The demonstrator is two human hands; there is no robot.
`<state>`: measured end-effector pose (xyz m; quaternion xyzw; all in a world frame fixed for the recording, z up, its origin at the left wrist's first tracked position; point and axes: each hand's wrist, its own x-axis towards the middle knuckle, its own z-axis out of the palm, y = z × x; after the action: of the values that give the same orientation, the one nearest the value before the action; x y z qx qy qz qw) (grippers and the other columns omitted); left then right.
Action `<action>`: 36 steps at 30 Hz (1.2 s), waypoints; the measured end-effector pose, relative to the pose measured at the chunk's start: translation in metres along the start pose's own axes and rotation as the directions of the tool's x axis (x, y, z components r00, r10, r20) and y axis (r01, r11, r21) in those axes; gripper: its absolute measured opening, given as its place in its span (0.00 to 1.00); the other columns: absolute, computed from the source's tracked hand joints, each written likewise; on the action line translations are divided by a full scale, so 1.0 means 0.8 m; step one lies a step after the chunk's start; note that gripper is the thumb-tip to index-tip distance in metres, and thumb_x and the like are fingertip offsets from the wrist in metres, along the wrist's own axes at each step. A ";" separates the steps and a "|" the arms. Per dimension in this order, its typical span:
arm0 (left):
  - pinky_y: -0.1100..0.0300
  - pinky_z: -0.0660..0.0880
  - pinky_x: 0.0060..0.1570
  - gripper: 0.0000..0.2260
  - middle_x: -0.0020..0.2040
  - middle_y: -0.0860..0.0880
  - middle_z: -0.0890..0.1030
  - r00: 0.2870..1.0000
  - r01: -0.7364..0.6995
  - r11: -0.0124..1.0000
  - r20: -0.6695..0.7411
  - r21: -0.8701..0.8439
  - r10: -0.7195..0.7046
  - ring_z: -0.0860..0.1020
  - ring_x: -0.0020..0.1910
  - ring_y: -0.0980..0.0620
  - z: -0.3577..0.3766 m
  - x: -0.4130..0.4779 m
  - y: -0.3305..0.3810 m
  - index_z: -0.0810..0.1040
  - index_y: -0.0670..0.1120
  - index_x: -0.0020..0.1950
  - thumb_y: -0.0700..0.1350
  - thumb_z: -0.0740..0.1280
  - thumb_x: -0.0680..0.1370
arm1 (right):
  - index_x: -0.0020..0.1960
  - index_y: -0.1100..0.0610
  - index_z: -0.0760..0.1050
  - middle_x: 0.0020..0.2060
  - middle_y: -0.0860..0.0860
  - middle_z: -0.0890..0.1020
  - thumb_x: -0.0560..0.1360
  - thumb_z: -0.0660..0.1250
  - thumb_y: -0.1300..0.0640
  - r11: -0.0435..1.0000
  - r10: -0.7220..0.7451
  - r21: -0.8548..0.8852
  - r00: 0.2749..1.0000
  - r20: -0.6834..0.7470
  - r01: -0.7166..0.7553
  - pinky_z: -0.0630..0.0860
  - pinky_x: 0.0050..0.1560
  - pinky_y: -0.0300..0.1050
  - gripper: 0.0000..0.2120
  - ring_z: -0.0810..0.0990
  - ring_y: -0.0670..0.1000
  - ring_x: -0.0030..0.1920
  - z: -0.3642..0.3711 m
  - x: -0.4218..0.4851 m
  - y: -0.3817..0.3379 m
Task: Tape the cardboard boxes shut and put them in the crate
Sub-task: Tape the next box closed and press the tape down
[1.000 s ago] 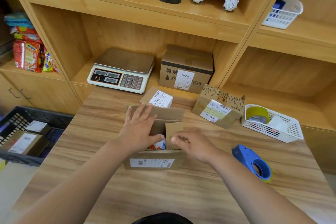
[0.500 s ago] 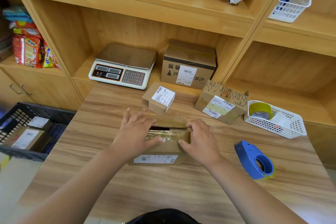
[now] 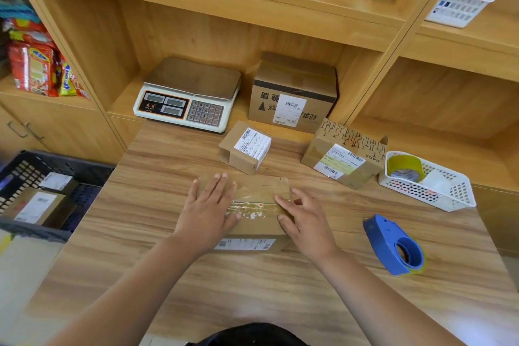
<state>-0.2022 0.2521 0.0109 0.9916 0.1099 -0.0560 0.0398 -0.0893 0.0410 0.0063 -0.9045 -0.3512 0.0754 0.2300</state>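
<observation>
A flat cardboard box (image 3: 257, 222) lies in the middle of the wooden table (image 3: 252, 284), its flaps folded down, with old clear tape along the seam. My left hand (image 3: 209, 206) presses flat on the box's left half. My right hand (image 3: 304, 219) rests on its right end, fingers bent over the edge. A blue tape dispenser (image 3: 394, 246) lies to the right on the table. A small labelled box (image 3: 244, 147) and a printed box (image 3: 344, 154) stand behind. The black crate (image 3: 16, 174) at the left holds two boxes (image 3: 39, 205).
A white basket (image 3: 449, 199) with tape rolls sits at the table's right rear. On the shelf behind stand a weighing scale (image 3: 188, 95) and a larger box (image 3: 293, 93). Snack packets (image 3: 36, 67) fill the left shelf. Robot models and another basket (image 3: 463, 0) are higher up.
The box's flaps were standing open one second ago; both hands folded them down and now hold them flat. The view has shifted slightly downward.
</observation>
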 end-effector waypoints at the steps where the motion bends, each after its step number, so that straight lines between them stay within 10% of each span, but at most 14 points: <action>1: 0.42 0.63 0.63 0.33 0.69 0.43 0.72 1.000 0.009 1.000 0.027 -0.003 -0.009 0.71 0.68 0.47 0.000 0.000 0.000 0.73 0.44 0.68 0.60 0.38 0.81 | 0.69 0.45 0.71 0.70 0.53 0.67 0.77 0.60 0.43 0.999 0.014 0.029 1.000 -0.001 -0.014 0.61 0.67 0.45 0.21 0.67 0.53 0.67 0.002 0.000 0.001; 10: 0.40 0.65 0.62 0.28 0.69 0.44 0.73 0.998 -0.035 0.998 -0.043 0.051 0.037 0.69 0.69 0.48 0.004 0.004 0.006 0.73 0.44 0.68 0.59 0.50 0.78 | 0.68 0.47 0.71 0.69 0.54 0.67 0.75 0.59 0.45 0.984 0.051 0.171 0.999 0.009 -0.052 0.58 0.66 0.41 0.23 0.65 0.50 0.66 0.009 -0.005 0.010; 16: 0.44 0.34 0.70 0.32 0.74 0.50 0.36 0.994 -0.112 0.993 -0.015 0.036 0.112 0.33 0.72 0.53 0.005 0.012 0.051 0.37 0.49 0.73 0.62 0.29 0.72 | 0.67 0.42 0.68 0.66 0.51 0.67 0.73 0.54 0.38 0.977 0.086 0.199 0.995 -0.057 -0.073 0.59 0.64 0.39 0.24 0.66 0.47 0.62 -0.002 -0.038 0.047; 26: 0.44 0.31 0.69 0.33 0.71 0.50 0.29 0.983 -0.180 0.982 0.026 0.057 0.179 0.27 0.69 0.54 0.002 0.033 0.119 0.29 0.49 0.71 0.61 0.23 0.68 | 0.68 0.41 0.67 0.65 0.44 0.63 0.78 0.65 0.51 0.976 0.106 0.198 0.991 -0.084 -0.088 0.59 0.65 0.36 0.20 0.64 0.44 0.64 -0.039 -0.074 0.099; 30: 0.41 0.34 0.71 0.32 0.77 0.47 0.42 0.988 -0.154 0.975 0.016 0.158 0.153 0.36 0.74 0.50 0.004 0.033 0.125 0.39 0.48 0.74 0.61 0.28 0.73 | 0.73 0.48 0.64 0.65 0.47 0.69 0.78 0.60 0.42 0.982 0.110 0.160 0.992 -0.060 -0.099 0.62 0.65 0.39 0.26 0.66 0.44 0.65 -0.057 -0.083 0.115; 36: 0.41 0.32 0.69 0.30 0.77 0.45 0.55 0.998 -0.032 0.983 -0.055 0.180 0.042 0.43 0.77 0.47 -0.009 0.030 0.161 0.54 0.44 0.77 0.57 0.39 0.79 | 0.69 0.61 0.69 0.61 0.59 0.76 0.76 0.68 0.56 0.922 0.383 -0.008 0.914 -0.132 -0.387 0.69 0.63 0.54 0.24 0.73 0.60 0.63 -0.068 -0.110 0.191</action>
<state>-0.1492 0.1328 0.0237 0.9942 0.0872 -0.0360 -0.0517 -0.0469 -0.1367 -0.0195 -0.9625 -0.1523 0.0553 0.2175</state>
